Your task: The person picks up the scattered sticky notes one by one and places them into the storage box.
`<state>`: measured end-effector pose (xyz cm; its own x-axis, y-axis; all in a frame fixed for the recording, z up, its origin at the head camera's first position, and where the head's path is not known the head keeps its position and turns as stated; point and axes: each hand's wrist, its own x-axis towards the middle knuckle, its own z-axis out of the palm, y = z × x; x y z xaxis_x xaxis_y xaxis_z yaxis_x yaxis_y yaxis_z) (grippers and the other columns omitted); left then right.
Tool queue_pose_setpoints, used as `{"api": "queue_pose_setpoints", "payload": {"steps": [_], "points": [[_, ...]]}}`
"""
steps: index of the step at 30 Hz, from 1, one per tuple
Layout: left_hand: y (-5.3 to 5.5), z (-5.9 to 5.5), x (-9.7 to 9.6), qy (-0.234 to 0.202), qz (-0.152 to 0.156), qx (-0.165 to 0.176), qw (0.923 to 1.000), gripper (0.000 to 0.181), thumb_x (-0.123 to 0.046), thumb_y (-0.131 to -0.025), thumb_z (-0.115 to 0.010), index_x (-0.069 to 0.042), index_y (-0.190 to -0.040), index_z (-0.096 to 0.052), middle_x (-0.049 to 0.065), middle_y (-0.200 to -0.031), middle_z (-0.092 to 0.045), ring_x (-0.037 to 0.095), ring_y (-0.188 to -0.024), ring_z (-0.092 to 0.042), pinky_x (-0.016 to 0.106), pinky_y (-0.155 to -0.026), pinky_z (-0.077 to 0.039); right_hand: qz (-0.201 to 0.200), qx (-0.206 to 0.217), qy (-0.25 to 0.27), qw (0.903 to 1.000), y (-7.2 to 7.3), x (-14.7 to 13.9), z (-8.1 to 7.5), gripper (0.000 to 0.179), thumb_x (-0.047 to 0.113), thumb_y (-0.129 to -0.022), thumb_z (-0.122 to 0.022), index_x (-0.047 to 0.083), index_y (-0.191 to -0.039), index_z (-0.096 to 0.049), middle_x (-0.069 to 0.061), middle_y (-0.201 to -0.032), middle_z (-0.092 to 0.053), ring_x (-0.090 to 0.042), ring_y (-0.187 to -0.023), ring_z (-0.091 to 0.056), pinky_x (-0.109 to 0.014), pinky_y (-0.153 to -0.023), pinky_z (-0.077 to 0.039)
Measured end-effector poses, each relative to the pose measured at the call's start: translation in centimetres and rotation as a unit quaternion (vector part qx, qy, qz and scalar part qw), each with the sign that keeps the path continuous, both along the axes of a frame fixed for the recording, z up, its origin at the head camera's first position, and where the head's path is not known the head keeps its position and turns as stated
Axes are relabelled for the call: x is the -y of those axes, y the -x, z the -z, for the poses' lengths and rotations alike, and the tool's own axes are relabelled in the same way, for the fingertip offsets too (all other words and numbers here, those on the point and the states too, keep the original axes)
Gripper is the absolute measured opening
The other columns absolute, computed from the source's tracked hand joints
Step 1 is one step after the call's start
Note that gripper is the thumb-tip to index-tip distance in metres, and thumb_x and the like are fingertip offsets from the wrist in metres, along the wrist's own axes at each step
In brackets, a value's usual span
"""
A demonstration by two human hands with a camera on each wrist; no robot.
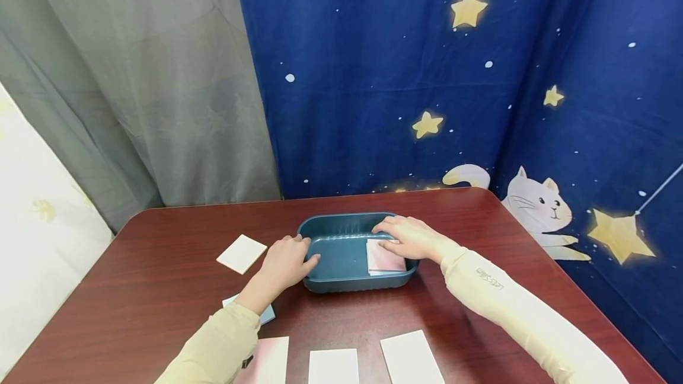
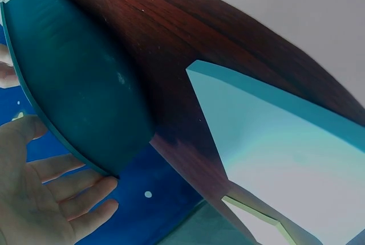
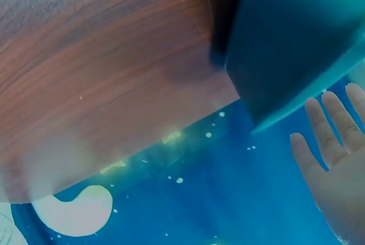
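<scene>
While both hands attended to opposite ends of the teal oblong plastic tray, the step in hand appeared to be steadying or positioning it on the reddish-brown table. The left hand was at the left rim, its fingers loosely extended, with no firm grip evident. The right hand was over the right end, fingers spread and gripping nothing; from where I stood, its contact with the rim could not be confirmed. Partly beneath it, inside the tray, lay a small stack of square paper pads, pink-tinted on top.

Good execution, in my judgement, required matched contact at both ends, since a push from one side alone could have pivoted the tray. Downward pressure on a single rim was best avoided, as it risked tipping. Slow, level movement suited the loose stack, which was likely to slide. Clearance also mattered: a white square pad lay to the left, and a pale blue pad was partly hidden by the left wrist.
</scene>
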<state>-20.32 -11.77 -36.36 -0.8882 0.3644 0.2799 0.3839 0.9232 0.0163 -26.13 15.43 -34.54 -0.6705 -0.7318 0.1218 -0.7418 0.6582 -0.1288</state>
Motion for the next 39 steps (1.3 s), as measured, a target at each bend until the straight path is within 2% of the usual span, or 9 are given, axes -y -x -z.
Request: {"api": "queue_pose_setpoints", "payload": {"steps": [7,15,31,39], "points": [[0.0,0.1,0.0,0.003,0.001,-0.003,1.0,0.04,-0.034,-0.081,-0.061,0.001,-0.098,-0.063,0.019,-0.097,-0.061,0.03,-0.077,-0.058,0.038,-0.062,-0.049,-0.013,-0.021,0.0,0.9997,-0.9,-0.5,-1.3,0.03,0.029,-0.086,-0.053,0.016,-0.113,-0.058,0.002,-0.109,-0.055,-0.016,-0.103,-0.049,-0.038,-0.085,-0.039],[0.0,0.1,0.0,0.002,0.003,-0.011,0.9999,0.039,-0.034,-0.08,-0.061,0.001,-0.096,-0.063,0.018,-0.094,-0.062,0.029,-0.073,-0.058,0.038,-0.06,-0.048,-0.028,-0.034,0.009,0.999,-1.9,-0.9,-2.2,0.03,0.03,-0.086,-0.053,0.014,-0.112,-0.059,0.0,-0.107,-0.057,-0.016,-0.101,-0.05,-0.039,-0.083,-0.039],[0.0,0.2,-0.1,0.001,0.001,-0.005,1.0,0.04,-0.034,-0.08,-0.061,0.002,-0.098,-0.063,0.019,-0.096,-0.061,0.03,-0.076,-0.058,0.039,-0.063,-0.048,-0.026,-0.047,0.02,0.9984,-2.9,-2.5,-2.7,0.03,0.032,-0.086,-0.054,0.017,-0.112,-0.059,0.002,-0.106,-0.057,-0.013,-0.098,-0.05,-0.038,-0.083,-0.04],[0.0,0.1,-0.1,0.004,0.003,-0.004,1.0,0.041,-0.034,-0.08,-0.061,0.003,-0.099,-0.062,0.02,-0.098,-0.061,0.031,-0.077,-0.058,0.039,-0.063,-0.049,-0.026,-0.069,0.024,0.997,-3.2,-3.3,-2.9,0.03,0.034,-0.085,-0.055,0.018,-0.111,-0.06,0.006,-0.102,-0.056,-0.011,-0.095,-0.05,-0.035,-0.081,-0.041]]}}
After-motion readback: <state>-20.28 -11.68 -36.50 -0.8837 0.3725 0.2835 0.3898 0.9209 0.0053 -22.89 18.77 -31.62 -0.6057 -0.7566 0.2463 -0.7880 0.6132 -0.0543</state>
